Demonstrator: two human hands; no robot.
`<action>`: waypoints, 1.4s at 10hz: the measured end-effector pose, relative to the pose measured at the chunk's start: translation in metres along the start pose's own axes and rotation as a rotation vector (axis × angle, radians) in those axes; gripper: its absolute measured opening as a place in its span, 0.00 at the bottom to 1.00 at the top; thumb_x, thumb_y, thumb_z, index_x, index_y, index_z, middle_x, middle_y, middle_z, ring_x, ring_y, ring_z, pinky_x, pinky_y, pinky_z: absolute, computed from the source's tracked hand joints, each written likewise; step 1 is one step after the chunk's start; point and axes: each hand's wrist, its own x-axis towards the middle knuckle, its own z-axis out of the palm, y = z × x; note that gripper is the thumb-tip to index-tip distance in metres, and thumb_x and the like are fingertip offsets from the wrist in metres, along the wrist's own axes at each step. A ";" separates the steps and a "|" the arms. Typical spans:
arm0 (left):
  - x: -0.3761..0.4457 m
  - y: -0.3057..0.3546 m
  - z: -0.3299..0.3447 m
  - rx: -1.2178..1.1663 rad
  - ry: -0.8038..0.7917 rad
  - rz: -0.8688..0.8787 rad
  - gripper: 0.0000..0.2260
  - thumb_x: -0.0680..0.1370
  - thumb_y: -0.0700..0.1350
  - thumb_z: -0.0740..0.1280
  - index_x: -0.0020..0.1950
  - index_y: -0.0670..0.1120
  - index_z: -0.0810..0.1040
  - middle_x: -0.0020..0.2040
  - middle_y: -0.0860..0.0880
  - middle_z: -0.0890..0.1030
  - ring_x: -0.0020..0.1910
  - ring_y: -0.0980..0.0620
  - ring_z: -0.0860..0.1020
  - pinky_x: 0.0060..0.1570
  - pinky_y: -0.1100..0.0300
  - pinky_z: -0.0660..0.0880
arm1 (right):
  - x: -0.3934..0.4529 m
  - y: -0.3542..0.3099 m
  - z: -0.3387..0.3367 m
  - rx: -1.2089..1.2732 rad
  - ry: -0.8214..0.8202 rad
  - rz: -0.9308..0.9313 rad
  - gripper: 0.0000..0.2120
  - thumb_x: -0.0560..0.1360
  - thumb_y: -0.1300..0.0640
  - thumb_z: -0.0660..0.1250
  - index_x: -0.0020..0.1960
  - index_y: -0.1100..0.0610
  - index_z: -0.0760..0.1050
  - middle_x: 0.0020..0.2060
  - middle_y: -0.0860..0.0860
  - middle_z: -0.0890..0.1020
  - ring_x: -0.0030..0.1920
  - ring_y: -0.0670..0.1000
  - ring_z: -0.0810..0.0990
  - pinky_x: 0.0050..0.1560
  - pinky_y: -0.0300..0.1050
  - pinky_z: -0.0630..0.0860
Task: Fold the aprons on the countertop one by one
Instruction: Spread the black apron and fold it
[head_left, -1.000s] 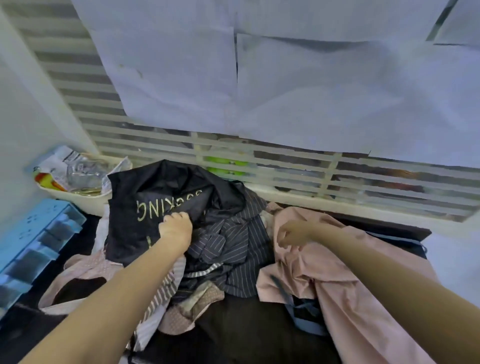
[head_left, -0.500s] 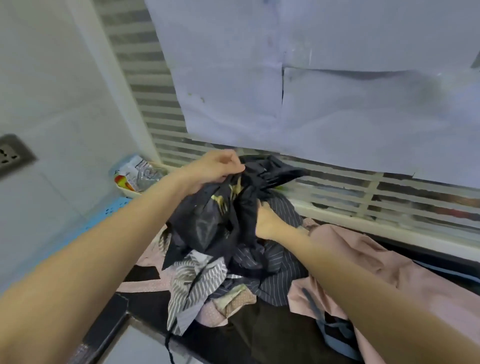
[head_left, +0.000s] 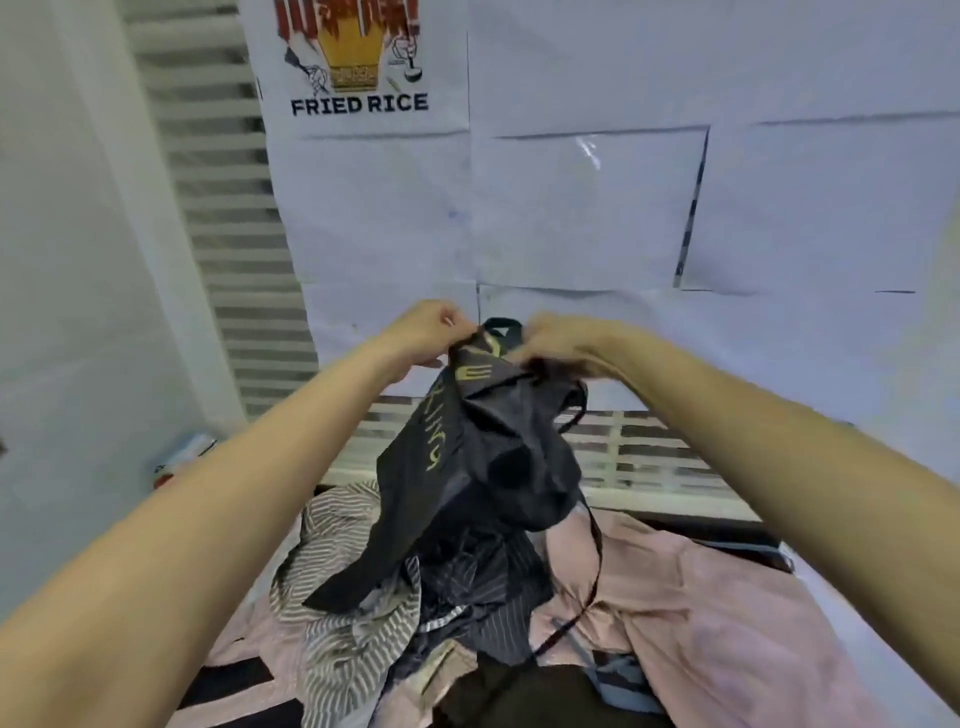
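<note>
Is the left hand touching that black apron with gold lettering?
Touching: the head view shows the left hand pinching the black gold-lettered apron's top edge.

Operator body, head view: two forearms visible, left hand (head_left: 431, 332) and right hand (head_left: 558, 340). Both arms bare to frame edge, no sleeves. Hands bare. Wrists bare where visible. Fingernail detail too blurred to tell.

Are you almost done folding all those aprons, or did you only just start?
Only just started. No folded apron shows anywhere yet. Right now the left hand and the right hand hold the black apron up by its top edge, still bunched, its strap dangling. Still waiting in a heap on the countertop: the pink apron, the light striped apron and the dark pinstriped apron.
</note>
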 end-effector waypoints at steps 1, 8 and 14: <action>-0.013 0.033 -0.019 -0.066 0.382 0.119 0.06 0.80 0.46 0.60 0.49 0.45 0.68 0.49 0.47 0.72 0.48 0.50 0.70 0.44 0.60 0.65 | -0.019 -0.055 -0.071 0.071 0.835 -0.183 0.12 0.79 0.58 0.62 0.37 0.55 0.69 0.35 0.50 0.76 0.41 0.48 0.76 0.42 0.37 0.74; -0.057 0.038 0.086 -0.137 -0.058 0.061 0.15 0.76 0.46 0.69 0.61 0.44 0.75 0.60 0.46 0.78 0.59 0.46 0.76 0.57 0.54 0.74 | -0.096 -0.040 -0.075 0.545 0.319 0.090 0.13 0.77 0.62 0.60 0.33 0.57 0.67 0.24 0.51 0.70 0.28 0.49 0.68 0.35 0.40 0.71; -0.073 0.059 0.086 -0.534 -0.122 -0.097 0.38 0.71 0.59 0.71 0.75 0.48 0.57 0.68 0.46 0.71 0.60 0.42 0.75 0.51 0.51 0.79 | -0.086 -0.083 -0.058 0.591 0.452 -0.171 0.10 0.77 0.61 0.56 0.37 0.58 0.66 0.30 0.53 0.71 0.25 0.47 0.74 0.25 0.37 0.71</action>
